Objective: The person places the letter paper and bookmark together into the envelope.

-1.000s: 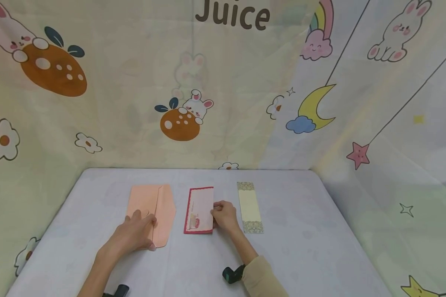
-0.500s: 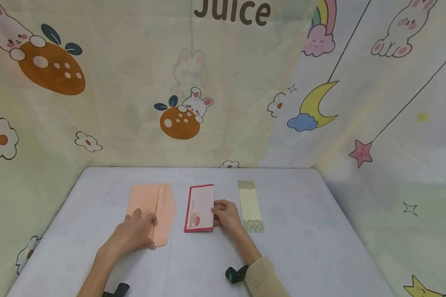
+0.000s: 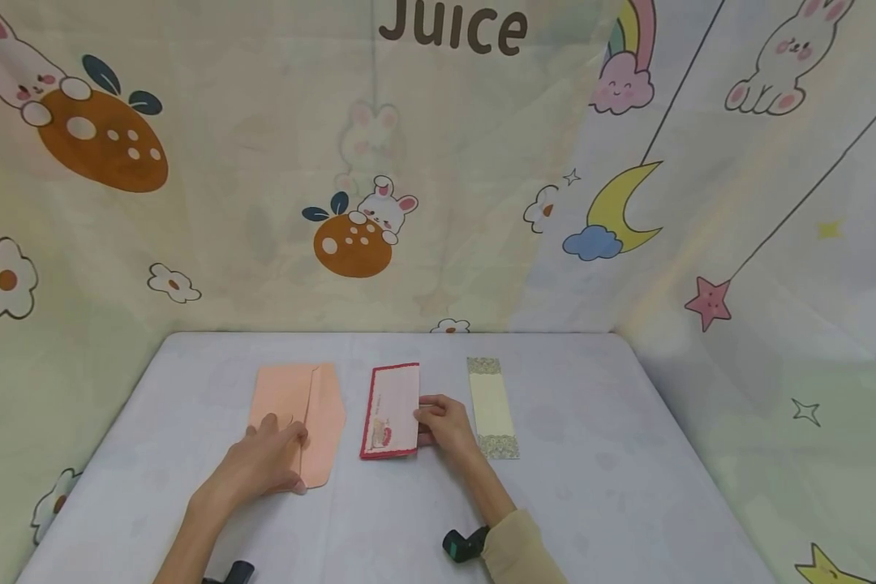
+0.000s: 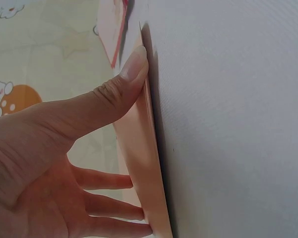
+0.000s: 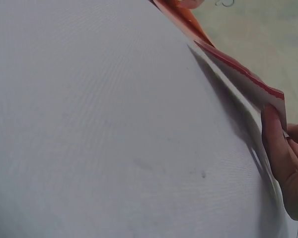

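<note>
On the left of the table in the head view lies a peach envelope [image 3: 324, 430] with its pointed flap to the right. My left hand [image 3: 266, 454] rests on it, fingers spread and nearly straight; in the left wrist view the thumb [image 4: 134, 67] touches the envelope's edge. Right of it is a pink card [image 3: 397, 397] with a red wavy border. My right hand [image 3: 445, 426] pinches its right edge between thumb and fingers. In the right wrist view that edge of the card [image 5: 248, 82] stands raised off the table.
A cream strip [image 3: 491, 410] with glittery patterned ends lies to the right of my right hand. The white table [image 3: 591, 487] meets a printed cloth backdrop [image 3: 226, 203] at the back. Black wrist devices [image 3: 463, 545] sit by both forearms.
The card's right edge is lifted slightly higher and the card has tilted a little. My right forearm has shifted slightly to the right. My left hand stays on the envelope.
</note>
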### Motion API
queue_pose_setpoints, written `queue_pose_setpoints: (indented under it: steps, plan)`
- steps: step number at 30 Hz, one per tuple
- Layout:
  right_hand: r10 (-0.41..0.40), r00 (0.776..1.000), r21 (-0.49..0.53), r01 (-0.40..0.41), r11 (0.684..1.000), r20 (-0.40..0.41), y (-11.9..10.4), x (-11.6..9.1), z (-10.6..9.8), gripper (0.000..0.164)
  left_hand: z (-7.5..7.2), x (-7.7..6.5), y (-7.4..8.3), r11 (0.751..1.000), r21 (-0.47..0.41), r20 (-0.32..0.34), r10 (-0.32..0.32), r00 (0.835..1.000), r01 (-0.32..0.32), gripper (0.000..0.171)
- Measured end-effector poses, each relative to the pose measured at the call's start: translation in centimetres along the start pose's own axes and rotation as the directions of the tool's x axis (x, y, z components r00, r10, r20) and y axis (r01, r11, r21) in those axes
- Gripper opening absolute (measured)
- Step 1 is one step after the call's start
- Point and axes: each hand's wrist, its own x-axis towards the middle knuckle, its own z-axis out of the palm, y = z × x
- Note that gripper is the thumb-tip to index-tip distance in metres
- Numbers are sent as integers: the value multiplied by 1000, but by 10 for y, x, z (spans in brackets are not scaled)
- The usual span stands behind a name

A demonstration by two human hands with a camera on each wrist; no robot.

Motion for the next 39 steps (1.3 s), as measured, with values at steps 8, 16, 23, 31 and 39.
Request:
queue_pose_setpoints:
  steps: [8,16,23,31,39]
  plan:
    - [-5,1000,42,4,999,29,0,1,3,36,-2,-2,1,1000,-8,-6,10,1000,-10,60]
    - [-14,999,57,12,998,44,-1,-1,3,36,-1,-2,2,1000,4,-13,10,1000,-10,60]
    - [-15,999,58,12,998,50,-4,-1,5,36,-2,-2,4,1000,11,-13,4,1000,-4,60]
    - [-33,997,60,29,998,67,-15,-4,12,37,-3,-2,3,1000,4,-12,-2,1000,2,60]
    - [-44,997,29,42,999,66,-14,-3,18,35,-1,1,0,1000,6,1,-21,1000,21,61]
